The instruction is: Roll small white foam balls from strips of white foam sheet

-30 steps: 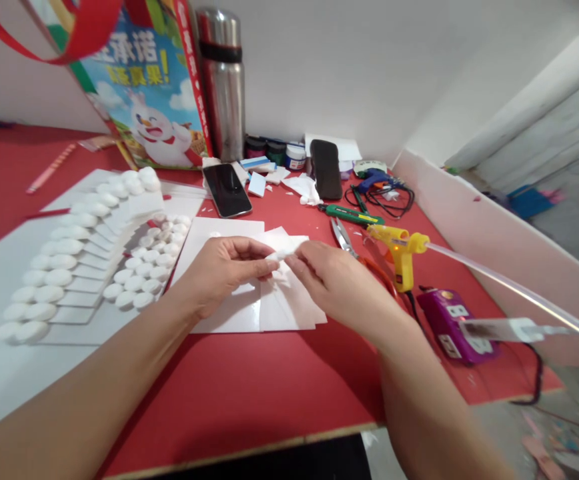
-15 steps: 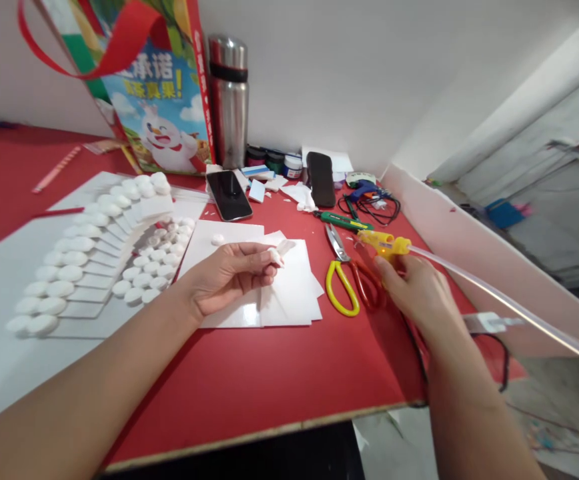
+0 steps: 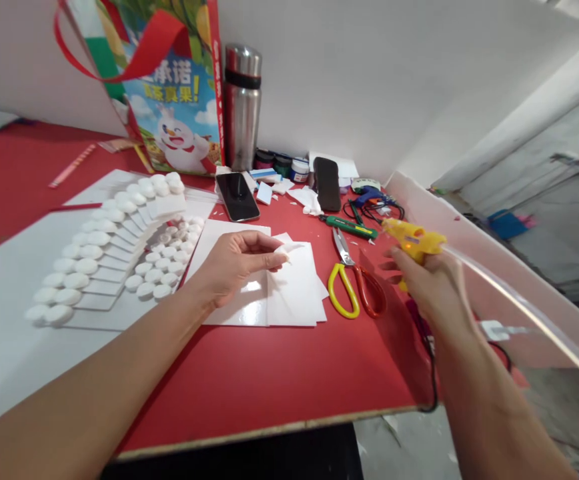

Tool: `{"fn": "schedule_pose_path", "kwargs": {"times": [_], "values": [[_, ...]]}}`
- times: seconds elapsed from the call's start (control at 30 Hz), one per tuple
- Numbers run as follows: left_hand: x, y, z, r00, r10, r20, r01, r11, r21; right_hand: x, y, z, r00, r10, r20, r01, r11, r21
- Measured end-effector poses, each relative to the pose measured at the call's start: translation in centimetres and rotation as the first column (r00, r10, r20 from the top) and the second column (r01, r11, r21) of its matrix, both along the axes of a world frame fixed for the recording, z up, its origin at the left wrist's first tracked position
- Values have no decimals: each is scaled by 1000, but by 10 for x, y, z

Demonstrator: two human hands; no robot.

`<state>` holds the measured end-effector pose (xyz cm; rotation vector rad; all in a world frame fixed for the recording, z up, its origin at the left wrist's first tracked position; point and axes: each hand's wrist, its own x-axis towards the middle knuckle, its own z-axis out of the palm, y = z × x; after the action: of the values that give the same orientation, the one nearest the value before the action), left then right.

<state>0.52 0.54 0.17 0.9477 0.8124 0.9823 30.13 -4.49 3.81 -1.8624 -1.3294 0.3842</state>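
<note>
My left hand [image 3: 237,263] pinches a small white scrap [image 3: 286,252] between thumb and fingertips; the fingers partly hide it and I cannot make out its kind. It hovers over a fanned stack of white boards [image 3: 292,297]. In my right hand [image 3: 432,280] is a yellow hot glue gun [image 3: 414,241], its nozzle pointing left. A long clear glue stick [image 3: 529,300] sticks out of its back end. Scissors [image 3: 352,280] with one yellow and one red handle lie between my hands, blades partly apart.
Left of my hand, white discs [image 3: 162,267] lie beside an arched row of disc-topped white strips [image 3: 94,250]. Behind are two phones [image 3: 238,197], a steel flask [image 3: 242,110], a printed bag [image 3: 174,100], paint jars [image 3: 283,165] and a green cutter [image 3: 352,227]. A cord [image 3: 430,373] hangs over the table edge.
My right hand has lifted the glue gun up off the table, beside the scissors. The left hand still pinches the white scrap, now turned differently. The view has shifted slightly.
</note>
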Motion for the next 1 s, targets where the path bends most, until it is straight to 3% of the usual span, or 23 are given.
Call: {"fn": "schedule_pose_path", "kwargs": {"times": [0.07, 0.1, 0.2, 0.27, 0.4, 0.47, 0.6, 0.7, 0.83, 1.0], "values": [[0, 1, 2, 997, 58, -42, -56, 998, 42, -18, -12, 22, 978, -89, -189, 101, 993, 58], [0, 1, 3, 994, 88, -67, -83, 994, 73, -28, -18, 31, 949, -77, -307, 112, 989, 100], [-1, 3, 1, 970, 185, -157, -149, 965, 215, -57, -30, 44, 778, 142, -612, -70, 988, 140], [-3, 4, -2, 943, 254, -216, -175, 929, 327, -73, -29, 39, 668, 268, -695, -264, 958, 115], [-8, 8, -8, 877, 377, -298, -191, 843, 503, -91, -10, 9, 472, 454, -756, -487, 849, 206], [-11, 10, -9, 845, 431, -317, -202, 805, 558, -93, 0, -7, 471, 509, -721, -505, 826, 253], [-13, 11, -7, 799, 482, -359, -207, 782, 588, -87, 7, -31, 565, 517, -643, -505, 833, 227], [-11, 10, -5, 809, 455, -372, -217, 819, 530, -81, 4, -38, 620, 531, -577, -548, 820, 166], [-8, 9, -4, 875, 361, -323, -231, 897, 376, -79, 3, -37, 591, 579, -562, -596, 783, 179], [-7, 8, -2, 917, 299, -263, -223, 933, 284, -80, 3, -36, 586, 612, -531, -644, 750, 154]]}}
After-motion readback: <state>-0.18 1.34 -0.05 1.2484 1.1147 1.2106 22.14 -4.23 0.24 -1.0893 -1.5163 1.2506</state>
